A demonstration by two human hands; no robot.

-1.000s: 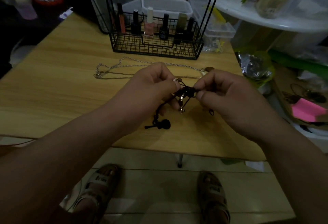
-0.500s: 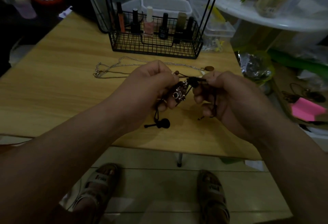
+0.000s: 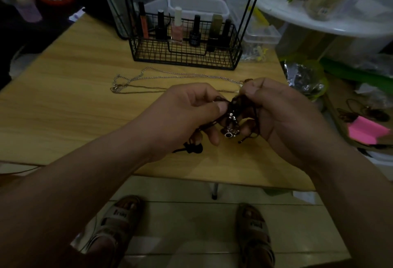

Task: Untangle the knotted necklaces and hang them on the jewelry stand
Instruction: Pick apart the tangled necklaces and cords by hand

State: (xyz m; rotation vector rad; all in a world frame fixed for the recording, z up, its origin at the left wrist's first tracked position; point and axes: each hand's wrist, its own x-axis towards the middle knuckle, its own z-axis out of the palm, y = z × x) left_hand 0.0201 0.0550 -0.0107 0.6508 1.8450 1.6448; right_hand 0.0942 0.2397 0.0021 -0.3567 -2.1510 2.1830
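- The black cord necklace (image 3: 232, 103) is held in the air between both hands, above the near half of the wooden surface (image 3: 63, 102).
- The left hand (image 3: 187, 119) pinches the cord between thumb and forefinger; its other fingers are curled beneath.
- The right hand (image 3: 285, 119) pinches the tangle slightly higher and farther back, and more cord loops run down past its curled fingers.
- The short stretch between the two pinches runs roughly left to right, rising toward the right hand.
- A silver pendant (image 3: 231, 132) hangs straight down from the tangle, between the hands.
- One tail drops down and left to a black bead (image 3: 194, 148) resting on the surface, near the front edge.
- A silver chain (image 3: 170, 75) lies flat behind the hands, long axis left to right, parallel to the front of the black wire stand (image 3: 185, 57); its right end passes behind the right hand.
- Bare wood spreads to the left of the hands; the surface's right edge is close beside the right hand.
- Small bottles (image 3: 177, 27) stand upright in the stand's basket.
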